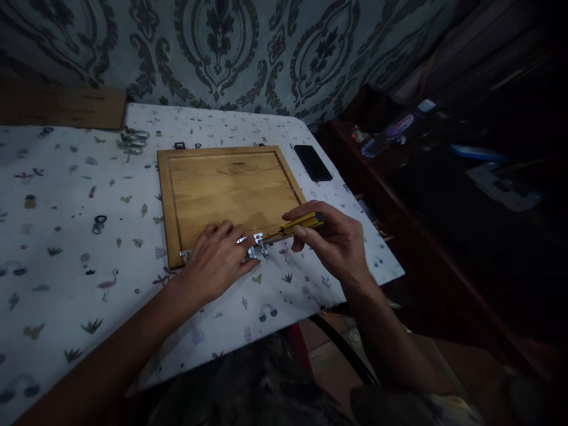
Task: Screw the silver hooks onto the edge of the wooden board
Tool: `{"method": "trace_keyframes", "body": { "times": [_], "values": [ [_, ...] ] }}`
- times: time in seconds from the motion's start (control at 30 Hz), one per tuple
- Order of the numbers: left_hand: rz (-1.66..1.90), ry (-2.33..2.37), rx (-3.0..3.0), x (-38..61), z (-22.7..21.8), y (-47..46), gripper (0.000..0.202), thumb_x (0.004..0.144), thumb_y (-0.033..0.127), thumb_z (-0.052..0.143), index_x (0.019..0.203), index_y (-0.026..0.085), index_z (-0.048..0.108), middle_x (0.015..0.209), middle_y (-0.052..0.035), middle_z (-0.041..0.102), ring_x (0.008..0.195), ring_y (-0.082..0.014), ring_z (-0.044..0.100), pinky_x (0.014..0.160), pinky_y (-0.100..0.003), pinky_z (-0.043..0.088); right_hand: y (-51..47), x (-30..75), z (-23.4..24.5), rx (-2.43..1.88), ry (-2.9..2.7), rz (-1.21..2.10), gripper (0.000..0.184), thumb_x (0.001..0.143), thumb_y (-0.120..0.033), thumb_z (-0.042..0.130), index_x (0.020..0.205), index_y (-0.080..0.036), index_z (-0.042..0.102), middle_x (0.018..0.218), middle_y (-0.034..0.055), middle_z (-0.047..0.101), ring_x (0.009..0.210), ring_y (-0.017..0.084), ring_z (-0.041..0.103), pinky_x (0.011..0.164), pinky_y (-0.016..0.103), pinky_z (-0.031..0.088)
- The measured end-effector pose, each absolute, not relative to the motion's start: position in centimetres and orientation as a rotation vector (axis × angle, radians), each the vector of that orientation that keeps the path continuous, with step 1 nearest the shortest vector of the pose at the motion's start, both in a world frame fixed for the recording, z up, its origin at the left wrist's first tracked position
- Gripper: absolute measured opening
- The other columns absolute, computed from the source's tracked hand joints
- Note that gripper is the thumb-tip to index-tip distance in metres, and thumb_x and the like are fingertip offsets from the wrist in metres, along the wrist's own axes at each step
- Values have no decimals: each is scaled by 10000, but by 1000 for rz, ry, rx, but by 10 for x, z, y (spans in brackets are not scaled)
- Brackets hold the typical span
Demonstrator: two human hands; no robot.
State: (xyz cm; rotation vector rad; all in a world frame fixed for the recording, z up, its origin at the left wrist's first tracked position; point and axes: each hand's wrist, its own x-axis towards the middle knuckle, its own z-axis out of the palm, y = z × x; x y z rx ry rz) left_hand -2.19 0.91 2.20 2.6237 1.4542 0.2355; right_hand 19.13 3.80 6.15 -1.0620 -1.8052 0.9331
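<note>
A wooden panel with a raised frame (226, 189) lies flat on the patterned tablecloth. At its near edge sits a small metal hinge (260, 244). My left hand (217, 260) rests on the panel's near edge, fingers curled and pressing down beside the hinge. Just to the right, my right hand (335, 239) grips a yellow and black screwdriver (302, 223), whose tip points left at the hinge. Another bit of metal hardware (185, 255) shows at the panel's near left corner.
A black phone (313, 162) lies right of the panel. Loose metal hardware (132, 141) sits at the far left, and a small ring (99, 223) lies left of the panel. The table (66, 248) ends at right; beyond is a dark shelf with a plastic bottle (390, 131).
</note>
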Motion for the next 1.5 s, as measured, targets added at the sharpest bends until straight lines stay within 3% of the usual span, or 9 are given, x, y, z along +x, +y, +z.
{"method": "trace_keyframes", "body": {
  "times": [0.23, 0.43, 0.57, 0.73, 1.17, 1.5],
  "values": [
    [245, 1459, 2608, -23, 20, 8, 314, 942, 420, 614, 1159, 204, 683, 1065, -75, 664, 1069, -269, 555, 891, -405, 424, 37, 185, 57, -1066, -1724, 985, 229, 842, -398, 755, 870, -187, 671, 682, -19, 689, 501, 100, 648, 518, 233, 549],
    [289, 1452, 2616, -23, 17, 7, 325, 944, 425, 611, 1168, 199, 674, 1074, -74, 659, 1066, -265, 553, 898, -405, 423, 36, 188, 52, -935, -1728, 1029, 283, 890, -396, 701, 1125, -245, 656, 946, 14, 745, 600, 101, 693, 616, 273, 608],
    [301, 1452, 2619, -22, 17, 7, 298, 940, 415, 619, 1125, 191, 683, 1055, -76, 659, 1067, -267, 554, 898, -407, 422, 37, 187, 51, -944, -1704, 991, 197, 879, -388, 711, 979, -221, 689, 876, 12, 746, 533, 97, 663, 538, 259, 593],
    [301, 1456, 2627, -22, 17, 8, 295, 941, 412, 616, 1124, 190, 682, 1058, -76, 661, 1070, -272, 556, 897, -416, 425, 37, 182, 50, -1023, -1612, 889, 245, 798, -397, 790, 861, -195, 666, 865, 8, 738, 436, 66, 595, 433, 225, 538],
    [281, 1460, 2598, -21, 19, 7, 297, 951, 406, 604, 1149, 194, 663, 1051, -80, 663, 1063, -274, 553, 909, -415, 422, 36, 178, 50, -1054, -1543, 934, 346, 778, -437, 789, 803, -213, 527, 837, 26, 762, 411, 81, 595, 414, 241, 541],
    [280, 1461, 2615, -21, 20, 7, 301, 942, 411, 618, 1131, 185, 683, 1046, -85, 666, 1054, -265, 562, 905, -405, 424, 34, 177, 49, -1056, -1548, 914, 291, 805, -424, 774, 848, -204, 589, 761, 2, 735, 467, 96, 627, 451, 236, 551]
  ]
}}
